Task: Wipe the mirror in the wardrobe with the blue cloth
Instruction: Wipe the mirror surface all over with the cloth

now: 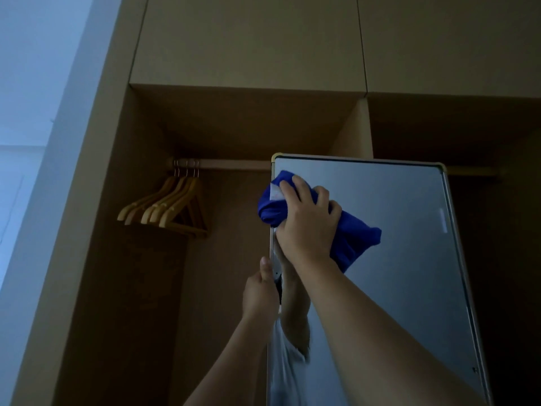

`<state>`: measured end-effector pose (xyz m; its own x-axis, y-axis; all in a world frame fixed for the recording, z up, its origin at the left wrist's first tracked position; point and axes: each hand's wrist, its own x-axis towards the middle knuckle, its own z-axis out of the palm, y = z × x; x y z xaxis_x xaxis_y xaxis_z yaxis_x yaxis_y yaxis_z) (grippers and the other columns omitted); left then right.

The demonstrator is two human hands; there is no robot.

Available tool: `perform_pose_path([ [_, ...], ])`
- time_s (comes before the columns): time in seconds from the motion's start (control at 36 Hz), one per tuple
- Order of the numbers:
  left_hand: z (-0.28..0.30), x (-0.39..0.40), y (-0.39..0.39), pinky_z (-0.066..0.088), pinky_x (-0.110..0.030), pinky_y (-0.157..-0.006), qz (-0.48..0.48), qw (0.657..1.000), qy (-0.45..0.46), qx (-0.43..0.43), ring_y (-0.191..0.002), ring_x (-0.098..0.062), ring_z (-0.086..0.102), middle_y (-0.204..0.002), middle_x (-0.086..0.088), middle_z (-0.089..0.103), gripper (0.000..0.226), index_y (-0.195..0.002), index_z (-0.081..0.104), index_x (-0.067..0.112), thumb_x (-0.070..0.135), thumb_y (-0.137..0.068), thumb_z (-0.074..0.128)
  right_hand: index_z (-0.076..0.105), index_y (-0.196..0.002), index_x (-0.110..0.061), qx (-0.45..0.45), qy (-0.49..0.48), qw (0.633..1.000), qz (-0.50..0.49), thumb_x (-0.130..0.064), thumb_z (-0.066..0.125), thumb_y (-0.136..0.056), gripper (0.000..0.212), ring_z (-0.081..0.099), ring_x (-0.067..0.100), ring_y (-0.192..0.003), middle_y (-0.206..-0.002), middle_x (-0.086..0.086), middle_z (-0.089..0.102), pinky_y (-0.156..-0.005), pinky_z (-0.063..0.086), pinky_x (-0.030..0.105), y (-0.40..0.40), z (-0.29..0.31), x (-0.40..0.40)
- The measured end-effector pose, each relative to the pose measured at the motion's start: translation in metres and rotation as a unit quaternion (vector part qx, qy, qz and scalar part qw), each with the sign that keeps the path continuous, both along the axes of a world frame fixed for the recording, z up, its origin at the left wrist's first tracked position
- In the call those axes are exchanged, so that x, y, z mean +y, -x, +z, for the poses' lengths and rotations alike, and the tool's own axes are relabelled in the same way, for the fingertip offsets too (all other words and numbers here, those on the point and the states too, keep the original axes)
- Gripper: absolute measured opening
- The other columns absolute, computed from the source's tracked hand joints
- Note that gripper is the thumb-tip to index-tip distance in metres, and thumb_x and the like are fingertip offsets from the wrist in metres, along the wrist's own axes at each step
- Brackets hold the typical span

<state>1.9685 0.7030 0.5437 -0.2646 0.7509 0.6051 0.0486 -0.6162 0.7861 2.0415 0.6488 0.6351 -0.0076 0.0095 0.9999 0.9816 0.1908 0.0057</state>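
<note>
Mirror (pixel 395 244): tall panel with a pale metal frame, standing out from the open wardrobe (pixel 96 200), upper left corner just below the hanging rail (pixel 234 164). I see the blue cloth (pixel 355 238) bunched against the glass near that upper left corner, partly overhanging the left frame edge. The right hand (pixel 307 221) presses it there, fingers curled over the top of the bundle and gripping it. A small white tag (pixel 275 192) shows on the cloth beside the fingertips; any print on it is too small to read. The left hand (pixel 260 294) is lower down, fingers wrapped round the mirror's left frame edge, thumb pointing up along it. Wooden hangers (pixel 172 205) hang bunched at the rail's left end. No readable writing or brand visible. Lighting dim.
</note>
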Motion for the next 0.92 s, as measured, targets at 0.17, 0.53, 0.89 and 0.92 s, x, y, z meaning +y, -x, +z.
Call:
perform_pose_path([
  [0.17,-0.001,0.001,-0.001,0.044,-0.032,-0.06,-0.003,1.0,-0.004,-0.014,-0.061,-0.021,0.055,-0.064,-0.009,0.057,0.059,-0.068,0.058,0.01,0.054,-0.093,0.027,0.045,-0.136,-0.023,-0.03,0.012,0.999,-0.016,-0.019,0.068,-0.074,0.066,0.043,0.032,-0.122,-0.143,0.003,0.045,-0.094,0.035,0.05,-0.008,-0.007,0.001],
  [0.53,0.001,-0.005,0.001,0.035,-0.025,-0.054,0.01,1.0,-0.01,0.006,-0.056,-0.015,0.049,-0.058,-0.004,0.05,0.056,-0.065,0.053,0.011,0.05,-0.095,0.026,0.03,-0.141,-0.026,-0.041,0.012,0.997,-0.067,-0.019,0.062,-0.083,0.067,0.035,0.031,-0.126,-0.145,0.002,0.037,-0.099,0.022,0.053,-0.016,0.037,0.002],
  [0.89,0.003,-0.009,0.002,0.032,-0.026,-0.053,0.017,0.999,-0.01,0.032,-0.053,-0.015,0.042,-0.055,-0.004,0.042,0.056,-0.064,0.048,0.009,0.048,-0.096,0.025,0.021,-0.147,-0.023,0.116,0.038,0.988,-0.097,-0.018,0.059,-0.086,0.072,0.037,0.034,-0.12,-0.151,0.006,0.028,-0.094,0.032,0.049,-0.045,0.038,0.006],
  [0.92,0.003,-0.009,0.002,0.033,-0.026,-0.053,0.016,0.999,-0.01,0.028,-0.053,-0.015,0.043,-0.055,-0.004,0.044,0.056,-0.063,0.048,0.009,0.048,-0.096,0.025,0.02,-0.146,-0.021,0.124,0.041,0.988,-0.087,-0.017,0.06,-0.085,0.073,0.037,0.035,-0.12,-0.151,0.008,0.028,-0.095,0.033,0.05,-0.041,0.038,0.005],
])
